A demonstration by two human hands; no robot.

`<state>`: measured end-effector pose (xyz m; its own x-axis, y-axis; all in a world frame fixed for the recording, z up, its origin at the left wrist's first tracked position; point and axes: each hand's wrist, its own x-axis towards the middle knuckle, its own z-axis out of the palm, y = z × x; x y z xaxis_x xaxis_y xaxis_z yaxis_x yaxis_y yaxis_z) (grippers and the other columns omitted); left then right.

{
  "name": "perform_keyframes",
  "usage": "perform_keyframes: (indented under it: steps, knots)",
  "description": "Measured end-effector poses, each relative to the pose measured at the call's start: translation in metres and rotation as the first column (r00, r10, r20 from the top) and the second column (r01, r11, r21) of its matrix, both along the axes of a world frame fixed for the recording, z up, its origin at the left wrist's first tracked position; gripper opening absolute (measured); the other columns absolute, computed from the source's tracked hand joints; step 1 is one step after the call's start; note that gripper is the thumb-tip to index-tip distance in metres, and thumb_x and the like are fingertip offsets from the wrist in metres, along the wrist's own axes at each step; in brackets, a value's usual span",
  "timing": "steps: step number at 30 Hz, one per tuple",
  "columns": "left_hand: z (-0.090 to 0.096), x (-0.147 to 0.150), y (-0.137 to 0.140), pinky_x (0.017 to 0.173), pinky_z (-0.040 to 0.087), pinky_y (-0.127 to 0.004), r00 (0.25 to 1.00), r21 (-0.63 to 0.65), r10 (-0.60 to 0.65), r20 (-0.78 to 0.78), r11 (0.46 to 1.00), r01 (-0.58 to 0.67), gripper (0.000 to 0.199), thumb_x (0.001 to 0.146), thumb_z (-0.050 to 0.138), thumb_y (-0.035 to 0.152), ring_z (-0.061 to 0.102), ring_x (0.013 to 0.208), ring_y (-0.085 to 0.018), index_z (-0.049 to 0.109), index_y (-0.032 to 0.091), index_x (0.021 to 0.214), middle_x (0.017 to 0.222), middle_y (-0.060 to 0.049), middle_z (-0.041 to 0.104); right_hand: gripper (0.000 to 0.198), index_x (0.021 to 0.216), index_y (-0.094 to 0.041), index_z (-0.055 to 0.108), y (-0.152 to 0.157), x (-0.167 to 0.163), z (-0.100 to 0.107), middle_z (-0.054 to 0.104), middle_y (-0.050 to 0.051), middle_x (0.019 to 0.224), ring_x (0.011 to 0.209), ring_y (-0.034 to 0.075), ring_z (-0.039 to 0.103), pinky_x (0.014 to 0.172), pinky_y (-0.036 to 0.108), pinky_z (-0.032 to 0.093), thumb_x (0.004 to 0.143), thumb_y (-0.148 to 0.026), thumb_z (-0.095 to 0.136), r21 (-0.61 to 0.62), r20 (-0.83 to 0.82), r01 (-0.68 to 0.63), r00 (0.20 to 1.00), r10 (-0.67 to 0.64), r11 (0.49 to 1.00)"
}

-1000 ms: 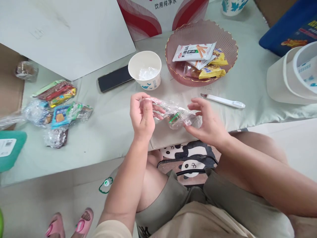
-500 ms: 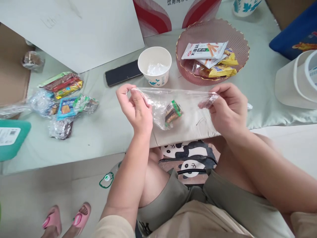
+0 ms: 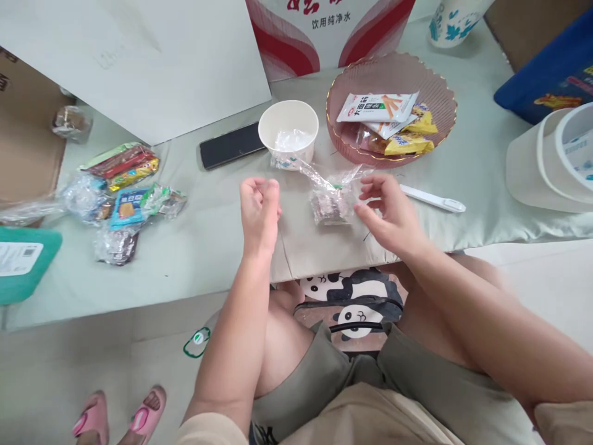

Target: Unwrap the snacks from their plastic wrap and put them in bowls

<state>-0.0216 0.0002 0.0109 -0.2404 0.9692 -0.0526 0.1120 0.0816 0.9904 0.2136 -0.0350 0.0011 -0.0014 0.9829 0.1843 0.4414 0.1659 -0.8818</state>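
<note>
A clear plastic bag (image 3: 332, 207) with a small wrapped snack inside lies on the cloth-covered table, its loose top spread out toward the paper cup (image 3: 290, 133). To the left of it, and apart from it, is my left hand (image 3: 260, 213), fingers curled in against the thumb with nothing visible in them. My right hand (image 3: 389, 210) is at the bag's right side, thumb and fingers apart; whether its fingertips touch the plastic I cannot tell. A white pen-like tool (image 3: 433, 198) lies just beyond the right hand.
A pink bowl (image 3: 338, 139) with packaged snacks stands behind my right hand. A black phone (image 3: 229, 147) lies beside the cup. Several wrapped snacks (image 3: 128, 207) are piled at the left, near a green container (image 3: 46, 266). White bins (image 3: 532, 164) stand at right, a large white box (image 3: 185, 62) behind.
Both hands have let go of the stretched plastic bag and moved closer together. The bag now rests on the table between them, and the white pen-like tool has come into fuller view.
</note>
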Motion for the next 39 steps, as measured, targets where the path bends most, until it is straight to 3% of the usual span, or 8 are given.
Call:
perform_keyframes:
  steps: [3,8,15,19,23,29,34,39]
  knots:
    - [-0.003,0.004,-0.014,0.054,0.043,-0.024,0.944,0.018,-0.242,-0.223,0.967,0.252,0.049,0.081,0.074,0.067,0.051,0.062,-0.011,0.055,0.022,0.087,0.076,0.001,0.056,0.041,0.112,-0.023,0.058,-0.003,-0.009,0.008,0.067,0.007,0.103,0.09,0.022,0.063,0.076,0.038,0.054,0.08,-0.044,0.072,-0.012,0.093,-0.084,0.992,0.085,0.996]
    - [-0.016,0.024,-0.011,0.087,0.056,-0.034,0.804,0.131,-0.353,-0.479,0.877,0.463,0.052,0.081,0.082,0.045,0.065,0.117,-0.024,0.062,0.022,0.123,0.132,-0.012,0.067,0.016,0.078,-0.023,0.055,-0.003,-0.017,0.014,0.062,0.002,0.074,0.07,0.017,0.057,0.066,0.033,0.045,0.086,-0.036,0.057,-0.106,0.09,-0.038,0.995,0.048,0.994]
    - [-0.012,0.03,-0.004,0.081,0.058,-0.03,0.831,0.305,-0.204,-0.518,0.863,0.402,0.005,0.091,0.07,0.02,0.072,0.089,-0.017,0.074,0.02,0.089,0.095,-0.005,0.076,0.019,0.079,-0.022,0.058,-0.003,-0.007,0.014,0.065,0.002,0.074,0.068,0.017,0.058,0.062,0.032,0.044,0.087,-0.039,0.058,-0.194,0.03,0.017,0.999,-0.012,0.981]
    - [0.005,0.032,-0.018,0.079,0.06,-0.028,0.85,0.513,-0.081,-0.521,0.766,0.387,0.008,0.092,0.067,0.018,0.076,0.085,-0.016,0.073,0.02,0.087,0.091,-0.004,0.079,0.012,0.093,-0.023,0.061,-0.004,0.0,0.012,0.067,0.004,0.088,0.081,0.02,0.063,0.067,0.034,0.05,0.084,-0.031,0.06,0.0,0.051,0.108,0.993,-0.108,0.994]
    - [0.02,0.038,-0.04,0.078,0.061,-0.026,0.833,0.582,-0.074,-0.549,0.681,0.444,0.01,0.091,0.064,0.012,0.078,0.085,-0.015,0.069,0.02,0.086,0.089,-0.004,0.081,0.037,0.114,-0.027,0.061,-0.018,0.003,0.015,0.061,0.005,0.095,0.086,0.022,0.061,0.077,0.041,0.053,0.079,-0.017,0.058,0.316,0.173,0.028,0.981,-0.087,0.948]
    - [0.029,0.039,-0.063,0.055,0.051,-0.023,0.705,0.385,-0.338,-0.623,0.653,0.653,0.015,0.085,0.06,0.02,0.064,0.056,-0.011,0.064,0.022,0.072,0.067,0.001,0.074,0.014,0.094,-0.027,0.064,-0.041,0.015,0.016,0.067,0.008,0.108,0.101,0.027,0.065,0.085,0.046,0.05,0.085,-0.016,0.059,0.388,0.425,-0.304,0.897,0.124,0.87]
    - [0.033,0.04,-0.056,0.057,0.045,-0.024,0.77,0.074,-0.4,-0.497,0.864,0.497,0.026,0.088,0.061,0.037,0.057,0.055,-0.01,0.062,0.021,0.067,0.06,0.003,0.064,0.014,0.089,-0.023,0.062,-0.049,0.034,0.016,0.073,0.008,0.1,0.096,0.026,0.069,0.077,0.042,0.051,0.084,-0.011,0.056,0.32,0.479,-0.508,0.815,0.327,0.8]
    - [0.031,0.067,-0.047,0.061,0.044,-0.03,0.741,-0.232,-0.45,-0.499,0.893,0.385,0.032,0.081,0.071,0.05,0.059,0.061,-0.015,0.061,0.022,0.07,0.067,0.0,0.068,0.019,0.093,-0.022,0.068,-0.058,0.022,0.014,0.078,0.006,0.106,0.116,0.026,0.07,0.104,0.049,0.052,0.091,-0.011,0.053,0.234,0.474,-0.71,0.68,0.56,0.664]
